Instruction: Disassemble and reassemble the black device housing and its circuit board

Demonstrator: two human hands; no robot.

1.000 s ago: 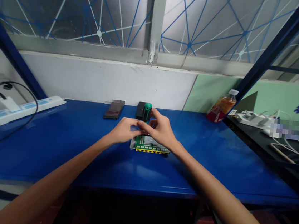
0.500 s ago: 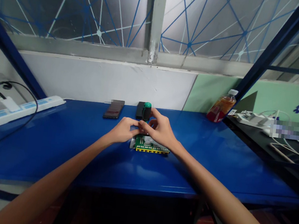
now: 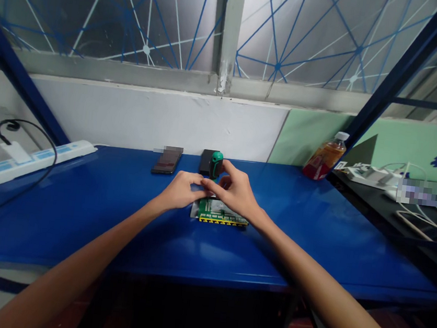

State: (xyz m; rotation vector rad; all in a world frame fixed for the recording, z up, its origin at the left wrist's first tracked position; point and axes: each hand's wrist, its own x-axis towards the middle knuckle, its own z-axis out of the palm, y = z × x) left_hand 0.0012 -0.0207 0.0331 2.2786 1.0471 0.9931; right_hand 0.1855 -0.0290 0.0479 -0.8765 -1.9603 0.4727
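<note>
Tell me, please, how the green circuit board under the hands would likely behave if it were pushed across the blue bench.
The circuit board looks like a flat, rigid panel, so it would probably stay stiff rather than bend. It lies flat on the glossy blue bench, so a push would likely slide it, not tip it. The left hand at its edge probably steadies it beside the green-handled screwdriver in the right hand.

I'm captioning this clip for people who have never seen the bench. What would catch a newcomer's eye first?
First, the two bare hands meeting mid-bench: the left hand and right hand pinch together over a green circuit board lying flat on the blue table. A green-handled screwdriver stands upright at the right hand's fingers. Farther off, an orange drink bottle leans at the back right, and a white power strip lies far left.
</note>
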